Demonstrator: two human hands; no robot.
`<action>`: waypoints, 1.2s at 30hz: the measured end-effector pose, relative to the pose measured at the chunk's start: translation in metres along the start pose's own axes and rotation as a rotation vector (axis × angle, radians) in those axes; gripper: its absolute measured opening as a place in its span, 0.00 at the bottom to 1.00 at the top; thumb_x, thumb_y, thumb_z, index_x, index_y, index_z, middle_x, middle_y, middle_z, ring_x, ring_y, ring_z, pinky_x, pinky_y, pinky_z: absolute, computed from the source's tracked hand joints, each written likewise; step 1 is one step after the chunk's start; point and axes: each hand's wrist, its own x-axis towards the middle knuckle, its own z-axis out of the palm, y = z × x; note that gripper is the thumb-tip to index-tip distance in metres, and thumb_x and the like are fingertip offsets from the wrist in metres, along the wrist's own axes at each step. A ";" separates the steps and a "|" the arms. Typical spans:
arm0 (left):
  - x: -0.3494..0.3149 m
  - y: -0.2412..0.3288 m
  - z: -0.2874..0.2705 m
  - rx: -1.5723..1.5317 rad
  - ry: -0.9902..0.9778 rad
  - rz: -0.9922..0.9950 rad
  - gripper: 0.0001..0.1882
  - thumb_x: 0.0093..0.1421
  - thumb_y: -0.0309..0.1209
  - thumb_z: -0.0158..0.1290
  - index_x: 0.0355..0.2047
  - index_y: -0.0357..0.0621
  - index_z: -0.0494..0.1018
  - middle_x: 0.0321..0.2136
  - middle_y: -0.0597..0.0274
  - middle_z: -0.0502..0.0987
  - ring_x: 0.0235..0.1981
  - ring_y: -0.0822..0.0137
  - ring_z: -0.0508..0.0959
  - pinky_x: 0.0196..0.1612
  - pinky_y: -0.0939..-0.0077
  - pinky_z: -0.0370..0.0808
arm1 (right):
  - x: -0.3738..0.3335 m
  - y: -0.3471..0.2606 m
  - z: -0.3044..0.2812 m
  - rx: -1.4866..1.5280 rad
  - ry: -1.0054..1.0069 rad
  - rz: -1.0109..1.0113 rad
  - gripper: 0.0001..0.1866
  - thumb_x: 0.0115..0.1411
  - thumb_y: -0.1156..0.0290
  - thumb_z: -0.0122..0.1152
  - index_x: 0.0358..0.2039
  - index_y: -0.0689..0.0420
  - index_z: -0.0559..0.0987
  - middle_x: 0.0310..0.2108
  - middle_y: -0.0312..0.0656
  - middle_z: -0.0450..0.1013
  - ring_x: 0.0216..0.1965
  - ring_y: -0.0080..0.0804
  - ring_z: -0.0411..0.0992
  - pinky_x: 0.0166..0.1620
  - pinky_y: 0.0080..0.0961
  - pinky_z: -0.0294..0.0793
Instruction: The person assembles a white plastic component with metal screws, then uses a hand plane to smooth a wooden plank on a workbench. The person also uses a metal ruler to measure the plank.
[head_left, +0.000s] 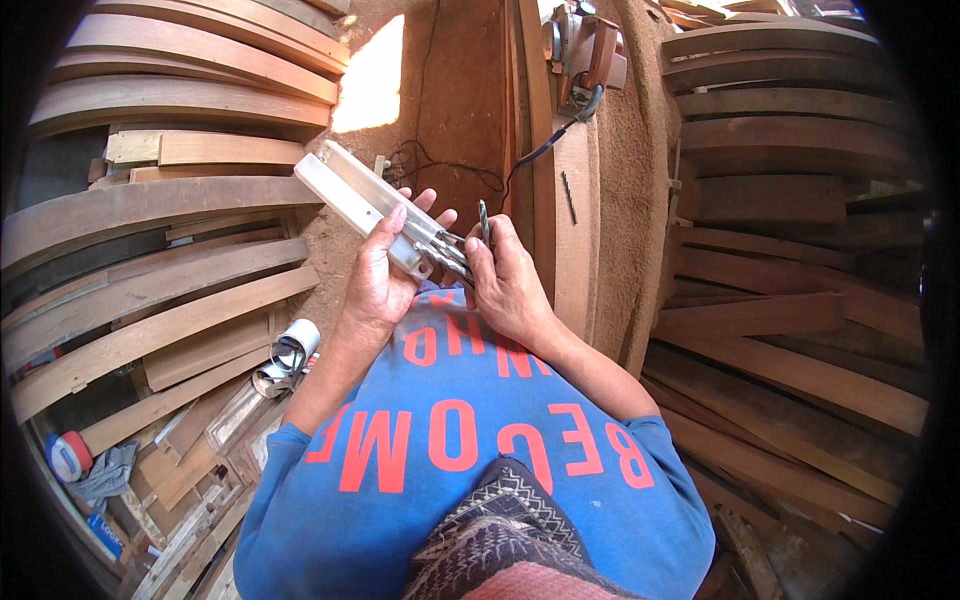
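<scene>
My left hand [380, 262] is closed round a long, whitish plastic case [345, 200] that lies open and tilted in front of my chest. Several metal drill bits [445, 250] sit at its near end. The fingers of my right hand [508, 280] pinch a dark drill bit [484, 222], which stands up from them beside the case. That hand also touches the ends of the bits in the case, and its fingers partly hide them. Another thin, dark drill bit [569, 197] lies on the pale plank to the right of my hands.
A corded power tool [588, 55] stands at the far end of the plank [574, 260], its cable running across it. Stacked boards [200, 97] line the left side, more boards [780, 145] the right. A white cylindrical container [295, 345] stands by my left elbow. Sawdust [630, 200] covers the ground.
</scene>
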 end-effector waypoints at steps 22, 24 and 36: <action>0.022 -0.026 -0.044 -0.025 0.127 -0.212 0.14 0.75 0.39 0.48 0.54 0.46 0.66 0.57 0.51 0.76 0.58 0.44 0.78 0.55 0.40 0.80 | 0.007 0.030 -0.004 0.153 -0.116 0.352 0.10 0.77 0.66 0.41 0.45 0.61 0.62 0.28 0.50 0.76 0.21 0.32 0.78 0.21 0.30 0.78; 0.022 -0.027 -0.045 -0.004 0.113 -0.227 0.15 0.75 0.40 0.47 0.55 0.47 0.66 0.57 0.52 0.76 0.58 0.45 0.78 0.55 0.41 0.80 | 0.004 0.029 -0.005 0.236 -0.144 0.414 0.11 0.77 0.65 0.40 0.45 0.61 0.62 0.30 0.49 0.77 0.23 0.31 0.79 0.22 0.27 0.79; 0.021 -0.025 -0.046 0.043 0.048 -0.210 0.19 0.75 0.42 0.48 0.60 0.49 0.65 0.58 0.54 0.76 0.58 0.49 0.78 0.50 0.42 0.81 | -0.002 0.017 -0.003 0.267 -0.168 0.356 0.10 0.77 0.67 0.43 0.44 0.62 0.61 0.34 0.51 0.77 0.28 0.33 0.83 0.24 0.26 0.85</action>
